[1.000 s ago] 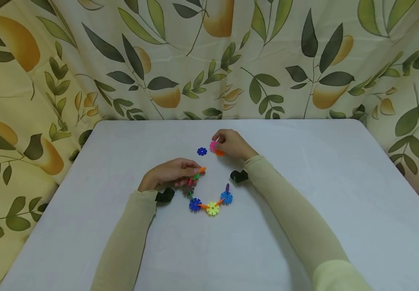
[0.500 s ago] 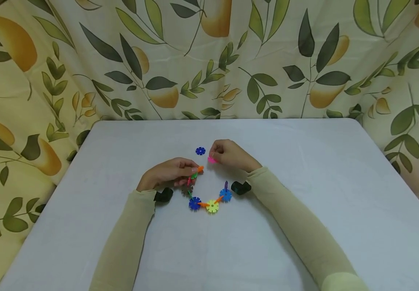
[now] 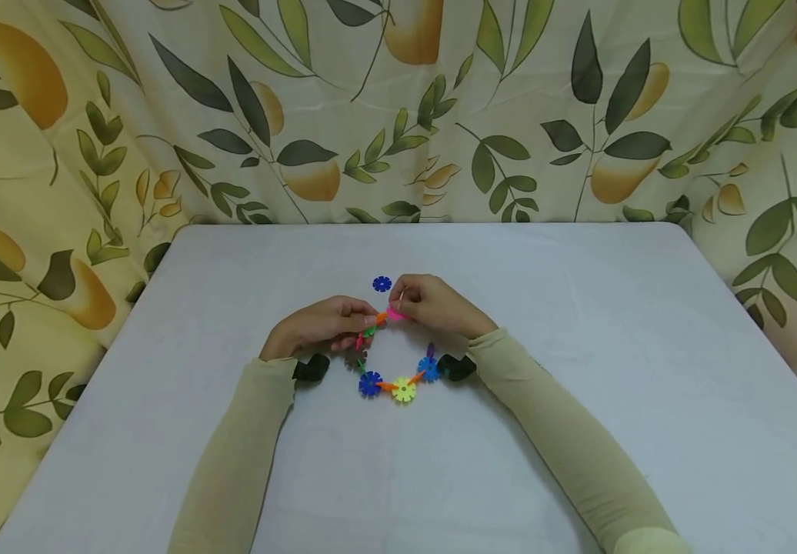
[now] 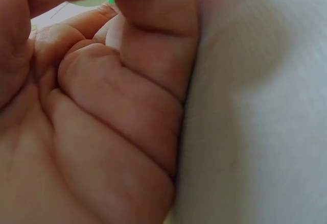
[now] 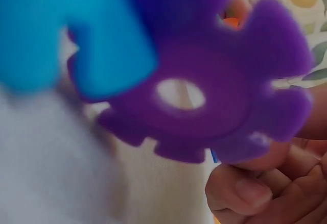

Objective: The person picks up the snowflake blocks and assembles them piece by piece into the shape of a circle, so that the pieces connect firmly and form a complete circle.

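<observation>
Notched plastic discs, slotted into one another, form a curved chain on the white table. My left hand point(image 3: 329, 327) pinches its upper left end, at an orange disc point(image 3: 381, 318) beside a green one point(image 3: 369, 332). A pink disc point(image 3: 395, 314) is pinched by my right hand point(image 3: 440, 304), its edge right at the orange disc. Lower along the chain come a dark blue disc point(image 3: 370, 384), a yellow disc point(image 3: 404, 390) and a light blue disc point(image 3: 429, 370). The purple disc point(image 5: 219, 76) at the other end looms large in the right wrist view. Fingers hide parts of both held discs.
A loose dark blue disc point(image 3: 381, 284) lies just beyond my hands. Black wrist cameras, left point(image 3: 311, 368) and right point(image 3: 457, 368), sit close to the chain's two sides. Behind the white table point(image 3: 578, 308) hangs a leaf-and-fruit curtain point(image 3: 468, 115).
My right hand has brought the pink disc toward me and left, up to the orange disc. The left hand keeps its pinch in nearly the same place.
</observation>
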`<action>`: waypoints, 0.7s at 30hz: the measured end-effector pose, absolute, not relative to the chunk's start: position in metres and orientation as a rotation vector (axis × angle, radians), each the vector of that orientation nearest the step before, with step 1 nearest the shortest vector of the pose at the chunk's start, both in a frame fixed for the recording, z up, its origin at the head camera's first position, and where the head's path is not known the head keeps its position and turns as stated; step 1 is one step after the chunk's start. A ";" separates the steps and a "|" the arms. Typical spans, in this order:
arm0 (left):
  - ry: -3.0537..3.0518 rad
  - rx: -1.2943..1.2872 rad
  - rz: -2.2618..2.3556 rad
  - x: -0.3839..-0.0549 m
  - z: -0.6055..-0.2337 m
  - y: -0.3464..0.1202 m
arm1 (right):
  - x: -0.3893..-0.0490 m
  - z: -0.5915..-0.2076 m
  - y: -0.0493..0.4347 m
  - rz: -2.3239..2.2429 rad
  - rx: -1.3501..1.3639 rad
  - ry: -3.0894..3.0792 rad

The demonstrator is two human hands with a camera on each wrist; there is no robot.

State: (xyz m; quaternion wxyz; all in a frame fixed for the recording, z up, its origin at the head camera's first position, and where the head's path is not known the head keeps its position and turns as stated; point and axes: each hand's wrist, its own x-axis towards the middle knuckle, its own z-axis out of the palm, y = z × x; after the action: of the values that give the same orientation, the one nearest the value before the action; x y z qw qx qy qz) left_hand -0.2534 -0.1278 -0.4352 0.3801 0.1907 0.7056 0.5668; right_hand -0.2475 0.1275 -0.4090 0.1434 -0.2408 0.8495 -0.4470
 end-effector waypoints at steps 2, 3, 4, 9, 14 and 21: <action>1.802 0.476 1.443 -0.253 -0.434 -0.127 | -0.246 -0.408 0.127 -1.285 -0.713 2.440; 1.802 0.468 1.441 -0.253 -0.434 -0.127 | -0.246 -0.408 0.127 -1.281 -0.724 2.434; 1.804 0.465 1.438 -0.253 -0.433 -0.127 | -0.246 -0.408 0.127 -1.276 -0.736 2.430; 1.809 0.484 1.441 -0.253 -0.432 -0.126 | -0.246 -0.407 0.124 -1.280 -0.782 2.401; 1.805 0.505 1.455 -0.254 -0.433 -0.125 | -0.247 -0.410 0.121 -1.300 -0.778 2.370; 1.814 0.497 1.451 -0.255 -0.432 -0.126 | -0.249 -0.411 0.120 -1.301 -0.762 2.368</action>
State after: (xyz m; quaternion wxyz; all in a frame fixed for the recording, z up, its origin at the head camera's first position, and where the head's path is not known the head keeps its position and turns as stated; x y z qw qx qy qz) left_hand -0.2545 -0.1260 -0.4321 0.3739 0.1940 0.7083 0.5665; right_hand -0.2485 0.1202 -0.4114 0.1665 -0.2677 0.8317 -0.4570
